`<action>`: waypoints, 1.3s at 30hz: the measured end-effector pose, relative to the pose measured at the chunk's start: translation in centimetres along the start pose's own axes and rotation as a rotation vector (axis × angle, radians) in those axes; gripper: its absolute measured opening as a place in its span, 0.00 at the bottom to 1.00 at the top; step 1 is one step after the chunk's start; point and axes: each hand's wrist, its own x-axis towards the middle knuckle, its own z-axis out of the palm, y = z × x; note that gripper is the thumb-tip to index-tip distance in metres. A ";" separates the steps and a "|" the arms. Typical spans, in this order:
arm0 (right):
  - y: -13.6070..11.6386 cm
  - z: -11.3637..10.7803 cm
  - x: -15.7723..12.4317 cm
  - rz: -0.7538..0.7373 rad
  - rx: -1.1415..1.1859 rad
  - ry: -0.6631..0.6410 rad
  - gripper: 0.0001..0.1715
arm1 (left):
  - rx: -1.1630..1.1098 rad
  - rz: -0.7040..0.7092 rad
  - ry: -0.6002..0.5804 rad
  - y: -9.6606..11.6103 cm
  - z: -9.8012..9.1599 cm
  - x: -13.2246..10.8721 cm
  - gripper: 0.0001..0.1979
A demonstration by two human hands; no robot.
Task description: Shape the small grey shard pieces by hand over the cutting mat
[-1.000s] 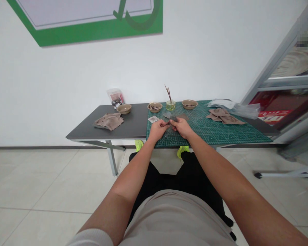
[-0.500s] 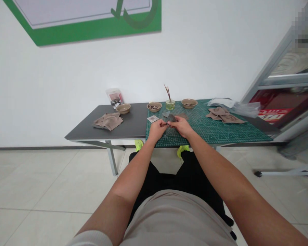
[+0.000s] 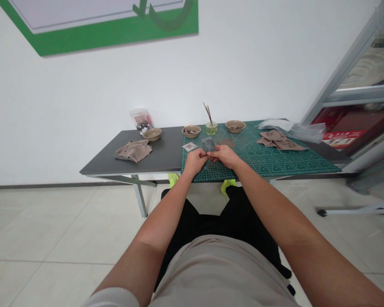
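The left hand and right hand meet, pinching a small grey flat sheet upright just above a green gridded cutting mat on the dark grey worktop, with a small glass jar of thin brown sticks beyond.

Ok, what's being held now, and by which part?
A small grey sheet, material unclear, held upright by its lower edge where the left hand and right hand meet; which fingers grip is unclear.

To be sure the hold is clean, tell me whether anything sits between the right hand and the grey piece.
Nothing visible does: the right hand reaches the lower edge of the grey piece directly.
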 end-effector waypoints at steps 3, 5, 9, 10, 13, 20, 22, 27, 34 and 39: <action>0.0 0.0 0.0 -0.003 -0.040 0.010 0.23 | 0.021 0.014 -0.008 -0.1 0.1 0.0 0.10; 0.0 0.1 0.0 -0.008 -0.059 0.025 0.23 | 0.034 0.029 -0.014 -0.2 0.1 0.0 0.10; 0.0 0.2 -0.1 -0.022 -0.024 0.041 0.25 | -0.003 0.055 -0.014 -0.1 0.1 0.0 0.09; 0.0 0.2 -0.1 -0.028 -0.011 0.044 0.26 | -0.027 0.058 -0.007 -0.1 0.1 0.0 0.09; -0.1 0.2 -0.3 -0.049 0.014 0.065 0.26 | -0.119 0.047 0.008 0.0 0.0 -0.1 0.10; -0.2 0.3 -0.4 -0.066 -0.078 0.043 0.23 | -0.045 0.048 -0.003 -0.1 0.0 -0.1 0.09; -0.1 0.3 -0.4 -0.069 -0.116 0.036 0.22 | 0.026 0.062 -0.008 -0.1 0.1 -0.1 0.10; 0.1 0.1 -0.3 -0.083 -0.121 0.008 0.23 | 0.063 0.064 -0.033 -0.1 0.1 -0.1 0.10; -0.2 0.7 -0.7 -0.109 -0.211 0.086 0.26 | 0.116 0.058 -0.020 -0.1 0.2 0.1 0.11; -0.2 1.2 -1.0 -0.103 -0.374 0.251 0.26 | 0.141 0.020 0.006 0.0 0.2 0.1 0.10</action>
